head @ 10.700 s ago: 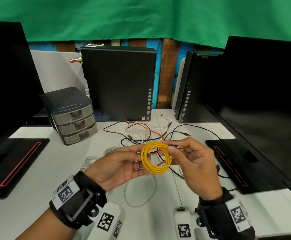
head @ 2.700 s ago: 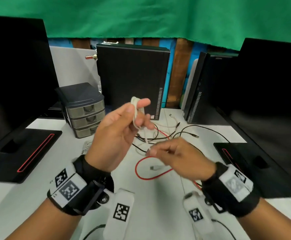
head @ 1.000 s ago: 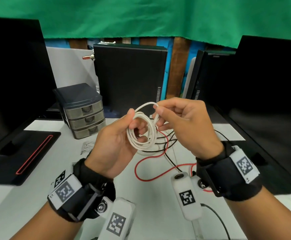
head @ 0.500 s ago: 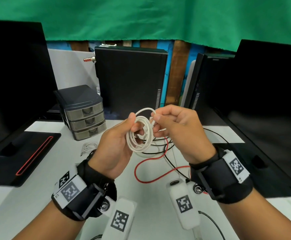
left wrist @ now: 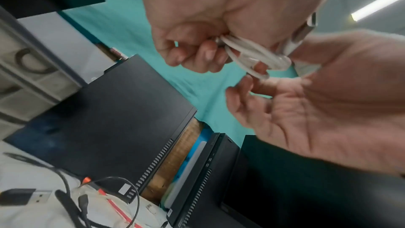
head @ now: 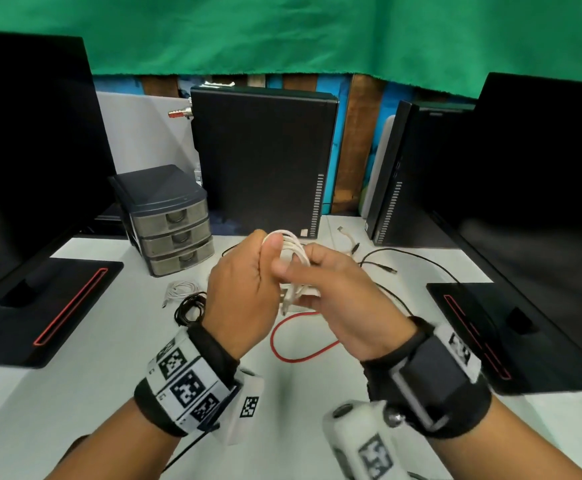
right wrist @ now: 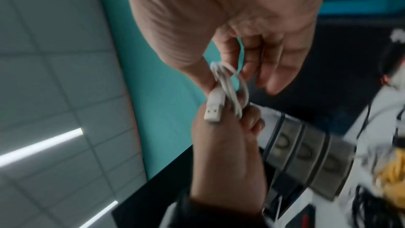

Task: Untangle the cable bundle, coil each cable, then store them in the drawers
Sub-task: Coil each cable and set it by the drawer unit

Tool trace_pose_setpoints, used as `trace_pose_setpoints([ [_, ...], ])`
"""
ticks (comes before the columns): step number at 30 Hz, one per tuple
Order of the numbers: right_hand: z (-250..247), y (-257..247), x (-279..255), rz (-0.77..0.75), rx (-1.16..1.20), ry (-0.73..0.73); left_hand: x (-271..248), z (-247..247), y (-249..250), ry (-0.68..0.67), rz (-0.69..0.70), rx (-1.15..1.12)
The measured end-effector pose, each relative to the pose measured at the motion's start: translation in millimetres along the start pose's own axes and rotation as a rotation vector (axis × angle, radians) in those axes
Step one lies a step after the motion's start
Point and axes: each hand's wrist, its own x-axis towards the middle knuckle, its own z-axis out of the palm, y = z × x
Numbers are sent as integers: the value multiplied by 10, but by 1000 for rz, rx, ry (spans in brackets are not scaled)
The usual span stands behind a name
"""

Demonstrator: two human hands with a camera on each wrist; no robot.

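A white USB cable [head: 294, 249], wound into a small coil, is held above the table between both hands. My left hand [head: 271, 251] grips the coil from the left, thumb on top. My right hand [head: 294, 271] pinches the coil's strands from the right. In the left wrist view the white coil [left wrist: 254, 56] runs from the left fingers [left wrist: 203, 55] to the right hand [left wrist: 306, 103]. The right wrist view shows its USB plug [right wrist: 214, 110] sticking out beside the right thumb [right wrist: 197, 68]. The grey three-drawer unit [head: 175, 233] stands at the back left, all drawers closed.
A red cable [head: 296, 344] loops on the table under the hands. A black coil [head: 189, 308] and a white coil [head: 180, 289] lie near the drawers; a yellow coil [right wrist: 392, 171] shows beside them. Loose black cables [head: 386, 265] lie right. Monitors and PC towers [head: 261, 161] ring the table.
Both hands have dropped lower over the table and closed together. The round white coil is now squeezed narrow between them, and the right hand has turned over it.
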Motion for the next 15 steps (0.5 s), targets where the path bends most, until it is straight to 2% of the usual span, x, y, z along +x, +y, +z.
trace_pose_setpoints([
  [2,9,66,6,-107,-284,61,14,-19,-26,-60,-42,-75],
  [3,-5,75,0,-130,-350,77,24,-33,-30,-78,-62,-106],
  [8,-30,63,-21,-48,-445,112,18,-26,27,-141,-54,-149],
  [12,-55,86,-51,-108,-538,162,75,-48,-33,-35,-69,-13],
  [15,-148,84,-148,-141,-536,154,217,-207,-213,39,-175,31],
])
